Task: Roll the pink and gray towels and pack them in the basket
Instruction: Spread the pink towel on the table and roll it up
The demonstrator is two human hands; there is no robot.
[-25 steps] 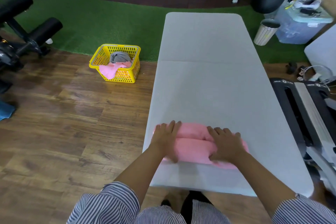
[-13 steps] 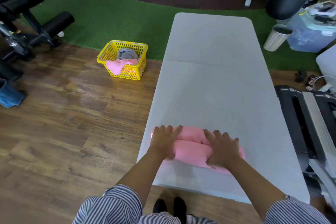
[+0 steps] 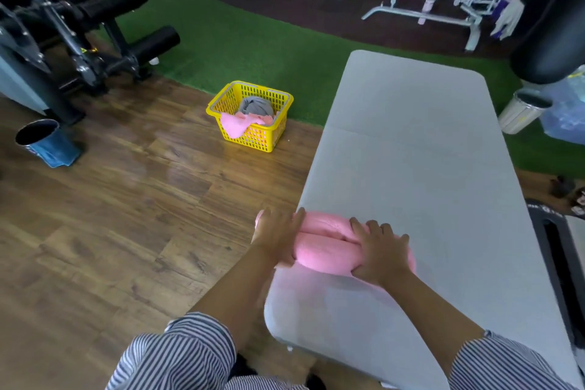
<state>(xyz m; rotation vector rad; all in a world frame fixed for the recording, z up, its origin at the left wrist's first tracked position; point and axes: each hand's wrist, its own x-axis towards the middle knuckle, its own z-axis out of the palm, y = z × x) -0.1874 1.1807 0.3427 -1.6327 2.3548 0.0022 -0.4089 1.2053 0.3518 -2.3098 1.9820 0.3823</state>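
A rolled pink towel (image 3: 326, 242) lies across the near left part of the white table (image 3: 411, 152), its left end past the table's edge. My left hand (image 3: 277, 233) grips that left end, fingers over the top and thumb at the near side. My right hand (image 3: 381, 252) grips the roll's right part the same way. A yellow basket (image 3: 253, 139) stands on the wooden floor to the left of the table. In it sit a rolled gray towel (image 3: 256, 104) and another pink towel (image 3: 235, 123) that hangs over the front rim.
A black gym machine (image 3: 72, 25) stands at far left, with a metal bin and blue cloth (image 3: 41, 142) beside it. A silver waste bin (image 3: 522, 114) and a hanging black bag (image 3: 550, 19) are right of the table. A treadmill (image 3: 557, 250) borders the table's right side.
The pink roll has shifted left, so its end now overhangs the table's edge. Both hands went from pressing flat on it to curling around it. The view has swung left.
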